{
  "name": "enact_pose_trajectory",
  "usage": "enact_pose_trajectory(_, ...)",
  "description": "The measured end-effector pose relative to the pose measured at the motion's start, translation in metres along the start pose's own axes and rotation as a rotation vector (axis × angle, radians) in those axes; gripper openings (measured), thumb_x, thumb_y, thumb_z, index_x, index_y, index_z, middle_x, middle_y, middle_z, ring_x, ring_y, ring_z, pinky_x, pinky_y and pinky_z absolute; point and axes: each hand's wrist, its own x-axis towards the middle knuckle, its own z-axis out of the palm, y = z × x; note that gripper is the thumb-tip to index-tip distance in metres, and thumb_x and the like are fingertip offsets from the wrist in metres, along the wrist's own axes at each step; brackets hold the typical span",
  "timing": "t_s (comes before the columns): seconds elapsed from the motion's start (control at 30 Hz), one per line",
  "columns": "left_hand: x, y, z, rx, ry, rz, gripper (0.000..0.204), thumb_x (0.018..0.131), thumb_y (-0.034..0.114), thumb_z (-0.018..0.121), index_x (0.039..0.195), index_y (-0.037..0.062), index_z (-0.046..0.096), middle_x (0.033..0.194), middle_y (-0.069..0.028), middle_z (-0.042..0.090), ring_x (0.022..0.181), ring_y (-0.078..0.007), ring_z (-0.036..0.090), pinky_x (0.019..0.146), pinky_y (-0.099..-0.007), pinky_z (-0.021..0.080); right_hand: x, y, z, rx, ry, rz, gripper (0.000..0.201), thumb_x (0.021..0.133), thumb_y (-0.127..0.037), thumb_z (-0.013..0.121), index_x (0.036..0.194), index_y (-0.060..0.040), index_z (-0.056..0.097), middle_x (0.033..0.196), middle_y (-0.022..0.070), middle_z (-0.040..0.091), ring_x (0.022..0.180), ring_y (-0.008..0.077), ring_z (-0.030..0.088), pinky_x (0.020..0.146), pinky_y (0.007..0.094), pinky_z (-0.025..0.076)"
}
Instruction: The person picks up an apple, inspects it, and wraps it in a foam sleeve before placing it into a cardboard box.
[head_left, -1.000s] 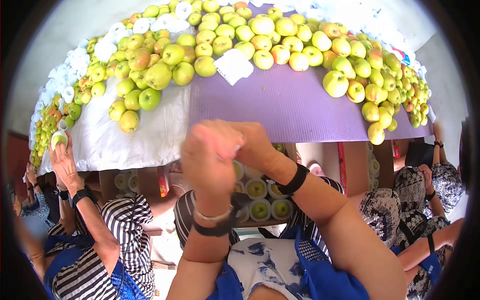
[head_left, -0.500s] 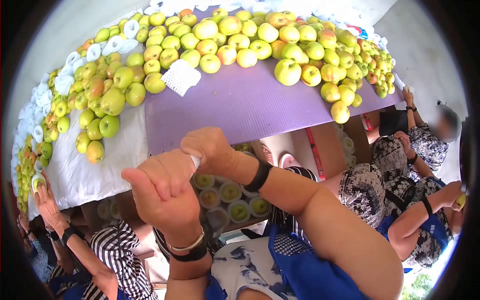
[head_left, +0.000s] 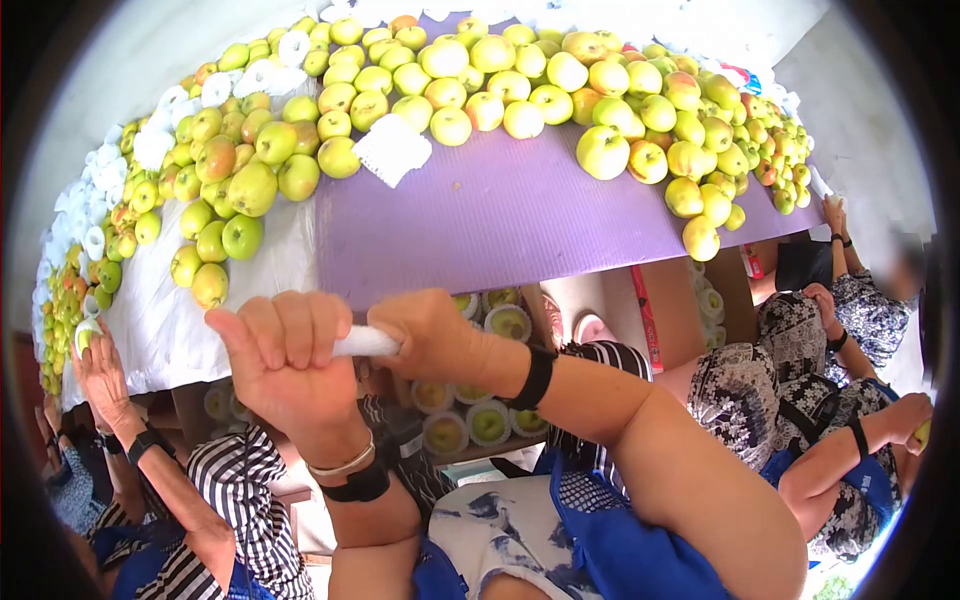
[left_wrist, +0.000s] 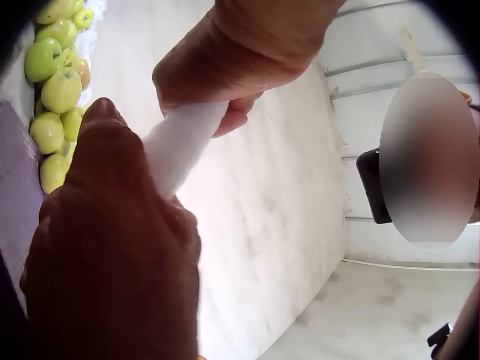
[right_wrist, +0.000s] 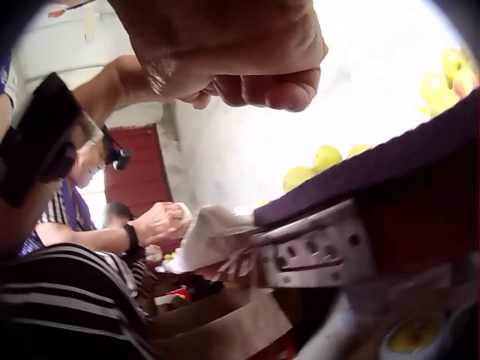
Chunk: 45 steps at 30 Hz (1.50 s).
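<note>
Both hands grip a white foam fruit sleeve point(head_left: 366, 342), whose short length shows taut between the two fists in the head view. My left hand point(head_left: 292, 362) has its fingers curled round one end, with the thumb sticking out to the left. At the other end, the right hand point(head_left: 432, 335) is closed in a fist, back of the hand up. The left wrist view shows the same foam sleeve point(left_wrist: 186, 142) running between both hands. In the right wrist view the right hand point(right_wrist: 225, 52) is at the top and the sleeve is hidden.
Many yellow-green apples point(head_left: 490, 55) lie heaped on a purple-covered table point(head_left: 450, 225). A white foam net point(head_left: 393, 150) lies at their near edge. Under the table, sleeved apples point(head_left: 488, 423) fill a box. Other people sit close on both sides, one with a hand point(head_left: 105, 375) on an apple.
The hands have drawn apart, the left one moving leftward, so more of the foam sleeve shows between them. The head view has also swung about.
</note>
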Motion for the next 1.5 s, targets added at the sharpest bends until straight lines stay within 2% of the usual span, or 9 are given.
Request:
enact_pose_trajectory(0.17,0.017,-0.025,-0.05,0.045,-0.019,-0.164,0.048,0.097,0.041,0.031,0.058,0.0126,0.033,0.052,0.0006,0.029,0.049,-0.0145,0.029,0.058,-0.0327,0.032,-0.007,0.039,0.005,-0.164,-0.032,0.087,0.015,0.066,-0.024,0.068,0.072,-0.011,0.061,0.07,0.0126,0.062,0.065,0.0338,0.06,0.056,0.0402,0.048)
enact_pose_trajectory(0.3,0.03,-0.016,-0.081,0.033,-0.207,-0.148,0.044,0.095,0.04,0.037,0.091,0.002,0.058,0.091,-0.0145,0.055,0.094,-0.0328,0.05,0.091,-0.0479,0.036,0.001,0.065,-0.025,-0.167,0.034,0.074,0.021,0.072,-0.027,0.068,0.075,-0.0075,0.063,0.066,0.0137,0.062,0.058,0.0324,0.059,0.054,0.0379,0.049)
enact_pose_trajectory(0.5,0.043,-0.015,-0.106,-0.041,-0.241,-0.402,0.052,0.096,0.038,0.032,0.117,-0.0071,0.047,0.123,-0.025,0.049,0.117,-0.0396,0.044,0.098,-0.0477,0.034,0.004,0.081,-0.076,-0.148,0.037,0.589,0.035,0.079,-0.035,0.069,0.078,0.0001,0.063,0.057,-0.0026,0.052,0.054,0.0063,0.046,0.049,0.0255,0.041)
enact_pose_trajectory(0.73,0.033,-0.036,-0.066,0.464,0.058,-0.371,0.048,0.096,0.034,0.035,0.117,-0.0068,0.047,0.111,-0.0205,0.058,0.104,-0.032,0.057,0.086,-0.0388,0.045,0.013,0.06,-0.087,0.029,-0.046,0.683,0.026,0.077,-0.022,0.071,0.087,0.001,0.064,0.065,0.0005,0.06,0.061,0.008,0.051,0.057,0.027,0.045)
enact_pose_trajectory(0.9,0.03,-0.047,-0.068,0.477,-0.027,-0.363,0.038,0.093,0.031,0.045,0.112,-0.0011,0.052,0.103,-0.0138,0.062,0.092,-0.0242,0.061,0.073,-0.031,0.048,0.012,0.058,-0.07,0.072,-0.115,0.576,0.021,0.077,-0.018,0.068,0.086,0.0002,0.065,0.07,0.0115,0.065,0.062,0.014,0.059,0.061,0.0313,0.048)
enact_pose_trajectory(1.07,0.028,-0.046,-0.057,0.396,0.027,-0.403,0.026,0.09,0.022,0.053,0.105,0.002,0.055,0.092,-0.0062,0.063,0.084,-0.015,0.06,0.066,-0.0257,0.047,0.016,0.052,-0.068,0.02,-0.128,0.519,0.017,0.077,-0.017,0.065,0.082,-0.0012,0.063,0.07,0.0183,0.061,0.061,0.0316,0.058,0.058,0.0345,0.047)
enact_pose_trajectory(1.2,0.029,-0.042,-0.057,0.445,0.072,-0.443,0.024,0.085,0.007,0.05,0.108,0.003,0.056,0.098,-0.0067,0.062,0.088,-0.0164,0.06,0.074,-0.03,0.049,0.014,0.06,-0.065,-0.056,-0.125,0.449,0.015,0.075,-0.016,0.062,0.073,-0.0014,0.058,0.069,0.0203,0.057,0.066,0.0402,0.055,0.055,0.0383,0.046)
enact_pose_trajectory(1.33,0.029,-0.044,-0.053,0.515,-0.159,-0.304,0.038,0.072,-0.004,0.046,0.109,0.0001,0.054,0.103,-0.0069,0.06,0.098,-0.0161,0.056,0.088,-0.0285,0.043,0.015,0.06,-0.067,-0.1,-0.13,0.459,0.016,0.073,-0.016,0.063,0.07,-0.002,0.056,0.069,0.0201,0.057,0.067,0.0406,0.055,0.054,0.0405,0.046)
enact_pose_trajectory(1.5,0.027,-0.039,-0.046,0.654,-0.187,-0.283,0.036,0.074,-0.002,0.05,0.11,-0.0011,0.054,0.099,-0.0046,0.059,0.092,-0.012,0.055,0.082,-0.0249,0.043,0.012,0.067,-0.065,-0.043,-0.139,0.506,0.014,0.074,-0.015,0.064,0.075,-0.0015,0.059,0.067,0.0198,0.058,0.059,0.0356,0.056,0.055,0.0382,0.046)
